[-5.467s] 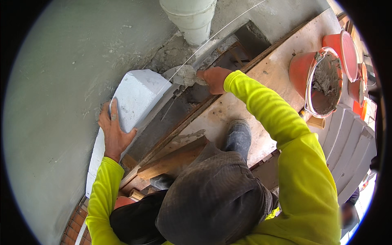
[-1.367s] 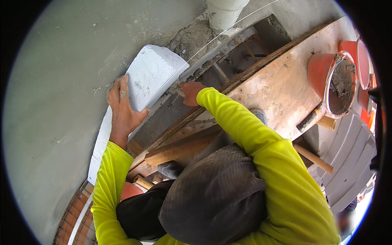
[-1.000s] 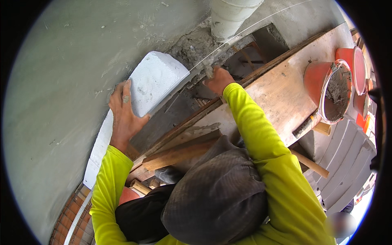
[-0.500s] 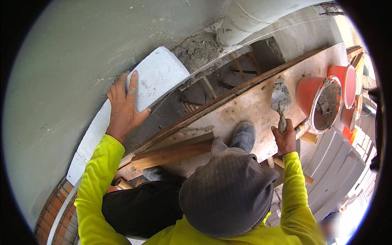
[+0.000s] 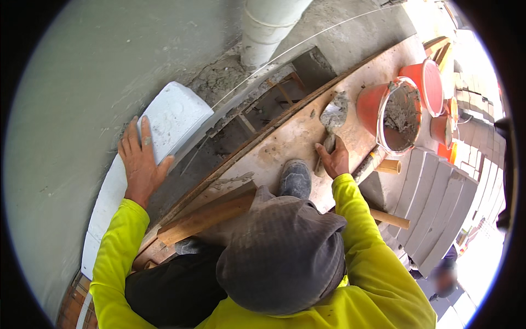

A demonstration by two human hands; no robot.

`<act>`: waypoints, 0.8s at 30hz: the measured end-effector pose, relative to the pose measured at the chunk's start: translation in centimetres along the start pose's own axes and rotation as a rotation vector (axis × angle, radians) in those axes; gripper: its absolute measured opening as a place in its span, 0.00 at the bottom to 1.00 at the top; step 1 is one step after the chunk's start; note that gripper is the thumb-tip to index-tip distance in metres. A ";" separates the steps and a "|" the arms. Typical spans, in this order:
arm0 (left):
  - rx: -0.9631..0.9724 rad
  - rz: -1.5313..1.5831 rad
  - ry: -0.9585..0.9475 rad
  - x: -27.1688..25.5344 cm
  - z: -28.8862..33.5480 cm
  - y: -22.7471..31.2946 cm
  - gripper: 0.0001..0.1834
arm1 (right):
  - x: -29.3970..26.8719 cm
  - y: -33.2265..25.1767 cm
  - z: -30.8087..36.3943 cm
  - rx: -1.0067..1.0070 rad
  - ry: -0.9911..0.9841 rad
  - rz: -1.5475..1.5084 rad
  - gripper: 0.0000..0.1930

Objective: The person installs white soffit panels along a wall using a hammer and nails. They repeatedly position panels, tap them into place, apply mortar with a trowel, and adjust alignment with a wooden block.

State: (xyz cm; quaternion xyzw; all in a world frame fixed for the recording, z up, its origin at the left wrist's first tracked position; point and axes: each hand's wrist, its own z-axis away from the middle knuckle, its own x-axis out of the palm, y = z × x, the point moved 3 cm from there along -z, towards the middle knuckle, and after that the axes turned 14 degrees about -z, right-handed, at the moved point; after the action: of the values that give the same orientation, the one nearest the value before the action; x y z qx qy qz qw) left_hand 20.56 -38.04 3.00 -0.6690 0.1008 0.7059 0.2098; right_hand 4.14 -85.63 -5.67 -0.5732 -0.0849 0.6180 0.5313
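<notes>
White block [image 5: 178, 112] under spread L hand [image 5: 141, 162]; trowel [image 5: 333, 114] gripped in R hand [image 5: 336, 158], nr bucket [image 5: 370, 107].

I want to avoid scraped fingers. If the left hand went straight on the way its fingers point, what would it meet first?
Most likely the grey plastered wall, just beyond the left hand on the white block. Whether the fingers already touch that wall is unclear.

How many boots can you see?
2: one boot on the board, left of the right hand; the other boot farther left, beside the timber, partly hidden. The far person's feet can't be made out.
</notes>
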 end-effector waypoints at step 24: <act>-0.058 -0.140 -0.141 -0.8 -0.2 0.8 0.63 | -15.7 16.9 4.7 0.548 0.597 -0.554 0.14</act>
State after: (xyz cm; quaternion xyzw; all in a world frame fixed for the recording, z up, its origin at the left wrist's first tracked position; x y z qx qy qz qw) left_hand 20.42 -39.01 3.64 -0.6290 0.0182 0.7373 0.2458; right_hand -12.56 -102.18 -6.44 -0.5203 0.0875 0.2616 0.8082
